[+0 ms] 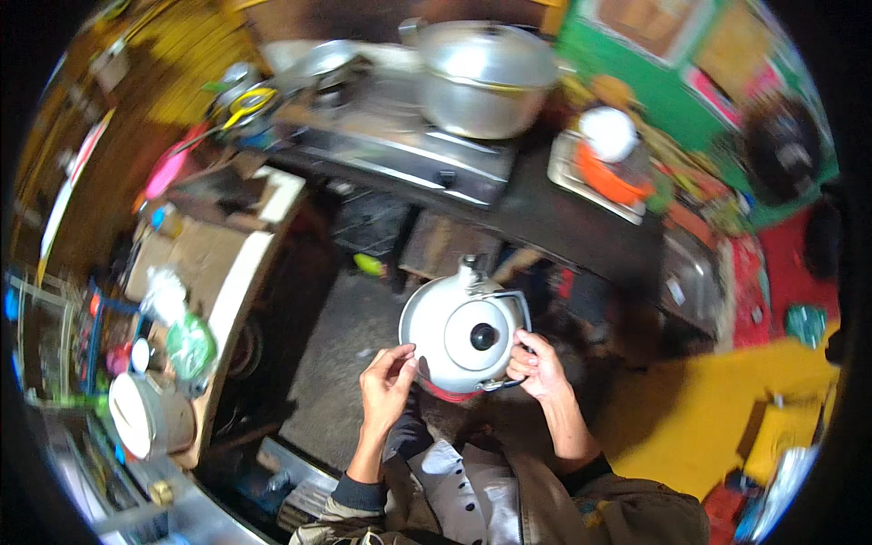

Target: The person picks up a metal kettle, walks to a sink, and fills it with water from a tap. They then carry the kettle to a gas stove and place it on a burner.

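A pale metal kettle (445, 350) with a black lid knob and a red lower edge is held upright in front of me, its spout pointing away. My right hand (536, 368) is closed round the handle at the kettle's right side. My left hand (391, 377) has its fingers curled against the left side of the kettle's body; their exact hold is partly hidden.
Ahead stands a metal stove (381, 150) with a large lidded pot (477, 91). An orange bowl (610, 184) sits right of it. A cluttered side table (204, 263) with a white pot (145, 422) runs along my left. A sink basin (690, 272) is at right.
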The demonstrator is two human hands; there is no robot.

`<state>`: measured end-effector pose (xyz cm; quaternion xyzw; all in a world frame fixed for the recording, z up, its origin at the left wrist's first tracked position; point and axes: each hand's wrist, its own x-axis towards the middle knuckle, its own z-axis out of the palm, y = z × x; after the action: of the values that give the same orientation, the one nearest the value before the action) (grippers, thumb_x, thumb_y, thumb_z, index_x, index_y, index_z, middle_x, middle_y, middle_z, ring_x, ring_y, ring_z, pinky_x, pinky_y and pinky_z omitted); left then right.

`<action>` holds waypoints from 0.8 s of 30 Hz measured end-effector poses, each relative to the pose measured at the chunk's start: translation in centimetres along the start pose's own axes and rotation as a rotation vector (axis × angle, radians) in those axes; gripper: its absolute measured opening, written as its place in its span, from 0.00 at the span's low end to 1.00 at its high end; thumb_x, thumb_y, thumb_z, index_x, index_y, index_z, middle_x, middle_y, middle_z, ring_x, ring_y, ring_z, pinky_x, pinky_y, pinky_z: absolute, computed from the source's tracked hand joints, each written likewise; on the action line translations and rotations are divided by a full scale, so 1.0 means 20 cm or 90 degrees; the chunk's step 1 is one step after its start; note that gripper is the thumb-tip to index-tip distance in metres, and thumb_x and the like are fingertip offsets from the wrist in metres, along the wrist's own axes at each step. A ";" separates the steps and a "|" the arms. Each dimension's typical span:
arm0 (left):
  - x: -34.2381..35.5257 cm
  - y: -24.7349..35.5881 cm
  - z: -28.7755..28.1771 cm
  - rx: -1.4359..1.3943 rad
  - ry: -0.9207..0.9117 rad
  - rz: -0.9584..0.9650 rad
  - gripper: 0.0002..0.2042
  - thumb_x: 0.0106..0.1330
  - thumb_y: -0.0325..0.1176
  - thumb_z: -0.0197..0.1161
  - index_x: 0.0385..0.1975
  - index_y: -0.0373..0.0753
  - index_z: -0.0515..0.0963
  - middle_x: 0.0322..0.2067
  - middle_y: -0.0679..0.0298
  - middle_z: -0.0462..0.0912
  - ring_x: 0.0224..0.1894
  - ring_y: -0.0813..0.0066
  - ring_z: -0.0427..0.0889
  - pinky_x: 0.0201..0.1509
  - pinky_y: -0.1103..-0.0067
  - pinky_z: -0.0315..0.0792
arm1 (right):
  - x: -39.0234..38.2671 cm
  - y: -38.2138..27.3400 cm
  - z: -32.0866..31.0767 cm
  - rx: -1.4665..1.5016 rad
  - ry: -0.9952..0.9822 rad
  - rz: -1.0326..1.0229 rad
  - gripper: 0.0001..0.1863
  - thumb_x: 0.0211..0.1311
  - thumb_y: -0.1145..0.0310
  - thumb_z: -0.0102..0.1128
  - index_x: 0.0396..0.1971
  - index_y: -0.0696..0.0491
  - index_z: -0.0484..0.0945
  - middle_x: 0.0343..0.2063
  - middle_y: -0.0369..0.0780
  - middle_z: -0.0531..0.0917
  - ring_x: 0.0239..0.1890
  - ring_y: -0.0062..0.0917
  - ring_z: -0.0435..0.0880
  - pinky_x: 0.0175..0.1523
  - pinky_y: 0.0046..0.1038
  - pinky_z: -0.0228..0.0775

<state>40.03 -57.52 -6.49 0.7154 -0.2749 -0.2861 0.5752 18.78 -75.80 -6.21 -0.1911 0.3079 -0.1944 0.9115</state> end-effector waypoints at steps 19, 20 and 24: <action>-0.78 0.48 2.26 0.015 -0.461 0.197 0.13 0.67 0.33 0.65 0.47 0.36 0.80 0.36 0.62 0.78 0.33 0.78 0.77 0.38 0.79 0.73 | -1.78 -0.92 -1.02 0.182 0.387 -0.631 0.12 0.67 0.57 0.58 0.26 0.43 0.68 0.13 0.24 0.60 0.15 0.13 0.57 0.32 0.24 0.59; -0.75 0.50 2.34 0.020 -0.479 0.212 0.12 0.67 0.34 0.64 0.46 0.35 0.80 0.35 0.63 0.80 0.32 0.79 0.77 0.37 0.79 0.73 | -1.72 -1.04 -1.07 0.228 0.360 -0.657 0.12 0.66 0.58 0.59 0.26 0.43 0.68 0.14 0.25 0.60 0.17 0.14 0.58 0.33 0.26 0.59; -0.60 0.57 2.72 -0.059 -0.526 0.112 0.09 0.70 0.33 0.61 0.41 0.34 0.81 0.30 0.71 0.81 0.30 0.85 0.75 0.34 0.84 0.70 | -1.52 -1.54 -1.37 0.320 0.288 -0.710 0.11 0.65 0.61 0.60 0.26 0.44 0.68 0.15 0.27 0.63 0.17 0.16 0.63 0.34 0.29 0.65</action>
<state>-8.40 -87.27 -3.62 0.4875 -0.5294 -0.5106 0.4705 -28.32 -93.90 2.80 -0.0577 0.2921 -0.7395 0.6037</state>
